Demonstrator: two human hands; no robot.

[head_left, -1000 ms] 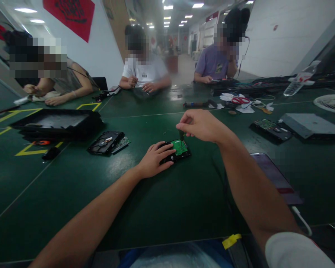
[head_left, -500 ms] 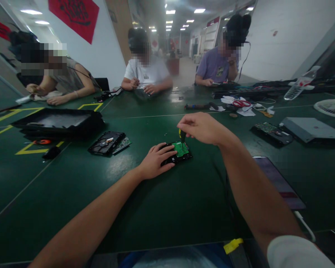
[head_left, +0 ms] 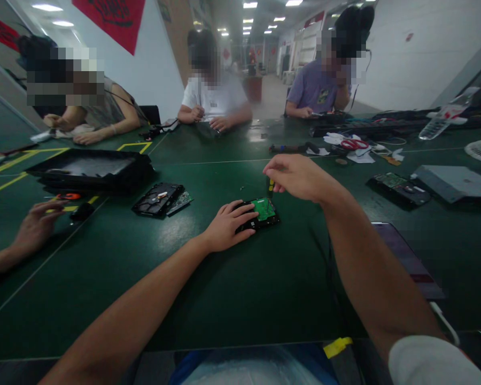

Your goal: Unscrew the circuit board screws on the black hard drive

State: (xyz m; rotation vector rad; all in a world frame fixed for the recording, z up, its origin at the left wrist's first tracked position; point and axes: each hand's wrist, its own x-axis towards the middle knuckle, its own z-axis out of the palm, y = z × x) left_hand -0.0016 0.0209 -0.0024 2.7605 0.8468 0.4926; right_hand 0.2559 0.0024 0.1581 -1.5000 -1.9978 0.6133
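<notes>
In the middle of the table lies a hard drive (head_left: 268, 210) with its green circuit board facing up. My left hand (head_left: 226, 227) rests over its left end, fingers spread and flat on it. Above the board my right hand (head_left: 294, 175) is closed around the handle of a small yellow-and-black screwdriver (head_left: 271, 186). Its thin shaft points down at the board; whether the tip sits in a screw is too small to tell. A few tiny pieces, perhaps screws, lie just behind the drive.
To the left lie another drive (head_left: 158, 200), a loose circuit board (head_left: 180, 203) and black trays (head_left: 92, 168). Another person's hand (head_left: 34, 230) reaches in there. On the right are a phone (head_left: 404, 256), a third drive (head_left: 398, 190) and a grey metal box (head_left: 459, 182). Three people sit opposite.
Another person's hand has come in from the left edge, near the orange item. My view has shifted slightly; my hands keep their places at the drive, the screwdriver still upright.
</notes>
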